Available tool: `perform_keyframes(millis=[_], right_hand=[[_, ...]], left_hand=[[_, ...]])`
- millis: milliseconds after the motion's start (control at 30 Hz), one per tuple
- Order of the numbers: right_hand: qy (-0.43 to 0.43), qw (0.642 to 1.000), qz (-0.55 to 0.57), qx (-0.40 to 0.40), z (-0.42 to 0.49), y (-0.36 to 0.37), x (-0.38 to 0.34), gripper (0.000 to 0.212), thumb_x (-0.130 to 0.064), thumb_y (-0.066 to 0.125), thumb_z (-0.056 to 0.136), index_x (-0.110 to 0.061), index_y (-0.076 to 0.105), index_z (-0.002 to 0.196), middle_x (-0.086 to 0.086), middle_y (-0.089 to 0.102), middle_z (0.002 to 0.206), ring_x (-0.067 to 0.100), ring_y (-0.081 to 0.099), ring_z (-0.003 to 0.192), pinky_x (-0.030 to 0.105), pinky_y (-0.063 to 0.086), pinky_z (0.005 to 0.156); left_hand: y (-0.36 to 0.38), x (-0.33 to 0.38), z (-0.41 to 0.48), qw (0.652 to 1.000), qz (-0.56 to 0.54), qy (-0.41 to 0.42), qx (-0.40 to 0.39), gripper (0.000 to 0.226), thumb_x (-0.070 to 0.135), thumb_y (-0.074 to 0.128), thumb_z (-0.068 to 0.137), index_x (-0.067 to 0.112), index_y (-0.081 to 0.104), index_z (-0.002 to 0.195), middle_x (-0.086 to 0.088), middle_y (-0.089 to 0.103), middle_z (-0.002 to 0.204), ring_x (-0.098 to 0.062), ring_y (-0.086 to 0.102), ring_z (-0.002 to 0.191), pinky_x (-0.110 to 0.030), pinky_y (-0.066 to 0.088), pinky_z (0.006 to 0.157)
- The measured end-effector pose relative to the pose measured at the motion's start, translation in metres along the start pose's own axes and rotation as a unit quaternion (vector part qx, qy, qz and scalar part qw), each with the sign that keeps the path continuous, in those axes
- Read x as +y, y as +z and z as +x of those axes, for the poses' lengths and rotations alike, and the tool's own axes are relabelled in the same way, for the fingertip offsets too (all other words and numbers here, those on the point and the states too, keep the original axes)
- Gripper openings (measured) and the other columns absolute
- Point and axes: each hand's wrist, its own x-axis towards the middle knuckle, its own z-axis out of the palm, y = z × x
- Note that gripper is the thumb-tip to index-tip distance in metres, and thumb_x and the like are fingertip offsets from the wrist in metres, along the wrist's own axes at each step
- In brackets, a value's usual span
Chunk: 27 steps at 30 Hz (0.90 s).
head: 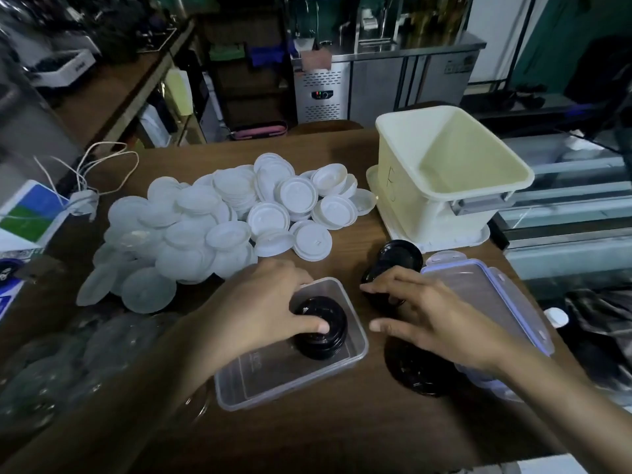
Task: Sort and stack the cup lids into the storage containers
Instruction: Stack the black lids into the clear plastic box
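Stacking the black lids (pixel 320 331) is the step in hand, far as I can tell: a short pile of them sits at the far end of the clear container (pixel 290 374), which lies on the wooden table (pixel 342 439) right in front of the person. The left hand (pixel 260 309) rests on top of that pile, thumb pressing the top lid and fingers curled over the far side, so it's closed on the stack, not gripping hard. The right hand (pixel 431 323) hovers just beside the container with fingers spread wide and nothing held; it's above more loose black lids (pixel 420 374), with another bunch (pixel 396 261) lying tipped over a bit farther back. What could go wrong: these lids look glossy, thin and slick, so a pile that isn't nested square could slide and topple inside the tub, and the tub itself looks light enough to skate on the table if pushed sideways. The snap-on container cover (pixel 485 302) with its bluish clips is right under the right wrist, easy to knock. Farther out there's a heap of frosted translucent lids (pixel 178 234) running into opaque white lids (pixel 301 203), all round with raised rims, so mixing types seems a real risk. A cream bin (pixel 455 186) stands behind, looking empty.
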Motion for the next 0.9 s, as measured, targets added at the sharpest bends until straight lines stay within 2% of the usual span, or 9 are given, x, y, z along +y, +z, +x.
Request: perform_keyframes(millis=[33,100,167,267,333,400,567,733,900], right_hand=[[0.006,1.000,-0.001,0.005,-0.004,-0.003,0.006,0.051,-0.046,0.071,0.093,-0.030,0.060,0.139,-0.022,0.053,0.126,-0.023,0.051,0.097,0.005,0.038,0.085],[0.010,1.000,-0.017,0.016,-0.010,-0.005,0.018,0.047,-0.047,0.072,0.091,-0.031,0.064,0.134,-0.024,0.055,0.125,-0.020,0.052,0.101,0.007,0.040,0.087],[0.018,0.999,-0.040,0.010,-0.017,-0.006,0.031,0.045,-0.054,0.071,0.090,-0.036,0.064,0.130,-0.026,0.056,0.126,-0.010,0.053,0.115,0.020,0.046,0.099],[0.033,0.997,-0.070,-0.009,-0.033,-0.006,0.045,0.046,-0.062,0.069,0.086,-0.039,0.062,0.125,-0.027,0.054,0.125,0.000,0.053,0.118,0.034,0.050,0.098],[0.042,0.995,-0.089,-0.023,-0.044,-0.006,0.049,0.051,-0.065,0.070,0.083,-0.041,0.058,0.126,-0.025,0.051,0.126,0.004,0.052,0.118,0.033,0.050,0.095],[0.052,0.991,-0.117,-0.050,-0.056,-0.003,0.051,0.054,-0.068,0.071,0.080,-0.040,0.056,0.124,-0.025,0.046,0.125,0.004,0.050,0.116,0.030,0.049,0.089],[-0.003,0.980,-0.190,-0.053,-0.079,0.016,0.052,0.044,-0.077,0.061,0.078,-0.037,0.059,0.097,-0.017,0.053,0.117,0.011,0.052,0.111,0.030,0.042,0.086],[-0.035,0.976,-0.212,-0.040,-0.085,0.026,0.052,0.044,-0.074,0.050,0.091,-0.035,0.071,0.098,-0.015,0.058,0.115,0.013,0.054,0.107,0.031,0.041,0.089],[-0.015,0.977,-0.206,-0.056,-0.086,0.026,0.046,0.071,-0.087,0.035,0.090,-0.030,0.072,0.112,-0.009,0.057,0.128,0.016,0.051,0.119,0.037,0.042,0.102]], left_hand=[[-0.003,0.007,0.002,1.000,-0.015,0.009,0.016,0.044,0.069,0.074,0.079,0.039,0.072,0.111,0.018,0.065,0.099,0.001,0.059,0.084,-0.028,0.051,0.073],[-0.002,0.020,0.011,0.998,-0.045,0.038,0.029,0.043,0.065,0.072,0.085,0.040,0.070,0.121,0.021,0.064,0.105,0.003,0.059,0.087,-0.025,0.050,0.076],[0.004,0.031,0.023,0.995,-0.069,0.068,0.014,0.042,0.057,0.071,0.090,0.039,0.069,0.128,0.021,0.063,0.110,0.003,0.061,0.095,-0.026,0.054,0.085],[0.018,0.049,0.046,0.991,-0.070,0.112,-0.021,0.038,0.045,0.073,0.094,0.034,0.069,0.129,0.018,0.064,0.113,0.002,0.061,0.098,-0.024,0.053,0.086],[0.027,0.059,0.062,0.989,-0.044,0.134,-0.038,0.036,0.040,0.073,0.095,0.030,0.070,0.130,0.016,0.064,0.116,0.002,0.058,0.101,-0.021,0.049,0.084],[0.038,0.068,0.076,0.988,-0.008,0.149,-0.044,0.034,0.036,0.073,0.096,0.029,0.071,0.129,0.014,0.065,0.118,-0.004,0.059,0.107,-0.027,0.050,0.088],[0.062,0.083,0.102,0.981,0.120,0.143,-0.046,0.035,0.036,0.072,0.095,0.027,0.066,0.129,0.001,0.066,0.123,-0.026,0.065,0.112,-0.040,0.052,0.088],[0.075,0.092,0.110,0.975,0.166,0.129,-0.072,0.033,0.033,0.074,0.095,0.018,0.065,0.123,-0.006,0.067,0.119,-0.032,0.067,0.106,-0.040,0.052,0.085],[0.076,0.095,0.112,0.975,0.170,0.120,-0.072,0.021,0.017,0.068,0.094,0.013,0.066,0.114,-0.009,0.067,0.111,-0.035,0.067,0.100,-0.039,0.046,0.076]])
